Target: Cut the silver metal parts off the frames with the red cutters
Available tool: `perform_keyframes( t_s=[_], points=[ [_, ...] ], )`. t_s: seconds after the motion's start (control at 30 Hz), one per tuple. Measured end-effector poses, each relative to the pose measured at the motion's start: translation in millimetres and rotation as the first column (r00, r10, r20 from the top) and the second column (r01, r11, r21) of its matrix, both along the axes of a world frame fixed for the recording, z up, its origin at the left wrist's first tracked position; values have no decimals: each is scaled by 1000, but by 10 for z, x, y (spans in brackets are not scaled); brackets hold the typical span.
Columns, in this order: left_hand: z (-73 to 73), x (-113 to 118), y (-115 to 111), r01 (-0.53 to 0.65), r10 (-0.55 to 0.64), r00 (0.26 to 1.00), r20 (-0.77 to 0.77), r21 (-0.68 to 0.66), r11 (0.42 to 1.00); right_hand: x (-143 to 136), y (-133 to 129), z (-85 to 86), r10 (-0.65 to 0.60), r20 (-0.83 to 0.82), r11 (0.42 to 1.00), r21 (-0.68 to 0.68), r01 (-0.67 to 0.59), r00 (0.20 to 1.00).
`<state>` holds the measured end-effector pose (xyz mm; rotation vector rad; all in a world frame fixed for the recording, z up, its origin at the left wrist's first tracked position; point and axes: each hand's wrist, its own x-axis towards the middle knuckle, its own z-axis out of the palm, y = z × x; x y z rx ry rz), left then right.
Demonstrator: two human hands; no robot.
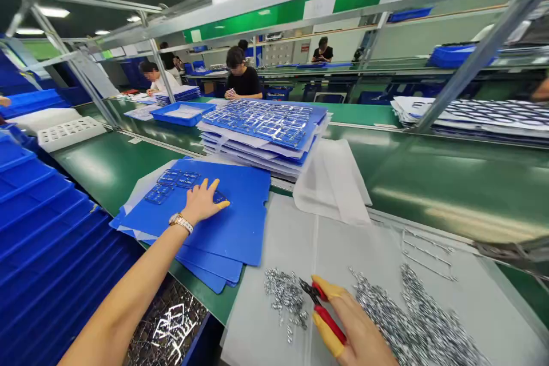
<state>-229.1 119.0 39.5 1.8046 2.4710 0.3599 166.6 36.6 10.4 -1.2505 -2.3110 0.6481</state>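
Note:
My left hand (201, 202), with yellow covers on its fingertips and a watch at the wrist, rests with fingers spread over a blue sheet (246, 211). Partly beneath its fingers lies a small frame-like metal piece (219, 197). Several similar metal frames (159, 193) lie on the sheet to the left. In my right hand (360, 329), also with yellow finger covers, is a pair of red-handled cutting nippers (329, 323). Their dark jaws, slightly apart, point at a small heap of shiny metal parts (286, 294). Whether the jaws touch any part, I cannot tell.
Larger piles of metal parts (412, 314) and a thin metal frame (429, 257) lie right on grey sheeting. Behind stands a tall stack of sheets and frames (261, 120). A scrap bin (171, 326) is below left, beside stacked blue trays (38, 229). People sit across the bench.

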Motion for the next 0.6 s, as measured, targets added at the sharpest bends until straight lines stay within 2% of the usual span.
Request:
perform_keyframes(
  t_s=[0.07, 0.17, 0.2, 0.23, 0.27, 0.3, 0.33, 0.37, 0.4, 0.43, 0.47, 0.5, 0.53, 0.6],
  points=[
    [-32, 17, 103, -15, 15, 1000, 1, -73, 997, 18, -22, 70, 38, 7, 999, -14, -38, 999],
    [-56, 57, 124, 14, -11, 1000, 28, -88, 996, 171, -63, 70, 1, 39, 999, -38, 0, 999],
    [-45, 79, 89, 32, -27, 996, 91, -61, 998, 236, -78, 52, -25, 53, 999, -47, 27, 998],
    [-26, 112, 35, 54, -50, 974, 223, -12, 998, 297, -92, 33, -51, 64, 997, -58, 55, 997],
    [0, 161, -35, 70, -86, 903, 420, 53, 996, 344, -104, 18, -75, 71, 995, -66, 79, 995],
    [29, 228, -117, 66, -135, 749, 648, 130, 989, 374, -114, 9, -95, 74, 992, -71, 100, 993],
    [59, 318, -205, 35, -181, 506, 843, 190, 981, 383, -123, 8, -107, 77, 991, -72, 112, 991],
    [86, 430, -294, 1, -209, 232, 950, 214, 977, 373, -128, 15, -113, 79, 991, -67, 119, 990],
    [109, 562, -379, -32, -211, -6, 977, 211, 977, 347, -132, 28, -114, 80, 991, -56, 118, 990],
    [125, 711, -459, -45, -190, -196, 962, 184, 982, 310, -134, 45, -108, 80, 993, -40, 112, 991],
    [133, 870, -529, -49, -161, -343, 925, 154, 987, 266, -133, 64, -101, 81, 994, -23, 103, 992],
    [132, 1033, -592, -52, -137, -458, 879, 127, 991, 221, -132, 85, -94, 82, 996, -6, 94, 992],
    [123, 1193, -647, -46, -106, -544, 832, 96, 994, 178, -129, 107, -89, 81, 996, 9, 89, 993],
    [77, 1485, -741, -13, -33, -650, 759, 32, 999, 101, -123, 154, -93, 75, 995, 40, 90, 993]
  ],
)
